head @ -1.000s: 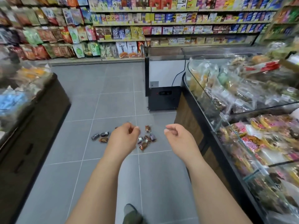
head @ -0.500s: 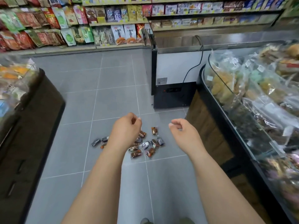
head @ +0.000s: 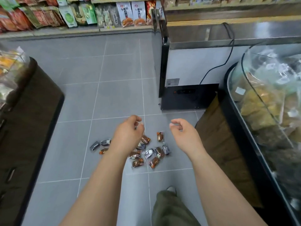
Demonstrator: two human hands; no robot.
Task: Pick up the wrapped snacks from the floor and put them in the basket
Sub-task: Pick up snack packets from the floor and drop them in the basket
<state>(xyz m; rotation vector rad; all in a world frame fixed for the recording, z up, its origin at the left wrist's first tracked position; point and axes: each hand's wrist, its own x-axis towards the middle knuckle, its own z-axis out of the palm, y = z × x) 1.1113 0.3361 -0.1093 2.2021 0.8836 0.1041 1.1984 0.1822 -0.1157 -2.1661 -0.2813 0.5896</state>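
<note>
head view: a person's left hand (head: 128, 135) and right hand (head: 184, 136) hover at centre frame above wrapped snacks (head: 149, 153) scattered on the grey tiled floor (head: 117, 98). both hands are loosely curled, with nothing visibly held. the small packets look light, their slick, crinkly film likely to slip. pinching each by a sealed end, or scooping several, seems safest. no basket is in sight.

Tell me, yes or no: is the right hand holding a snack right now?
No, the right hand hangs with loosely curled, empty fingers, and the wrapped snacks lie on the floor.
</note>
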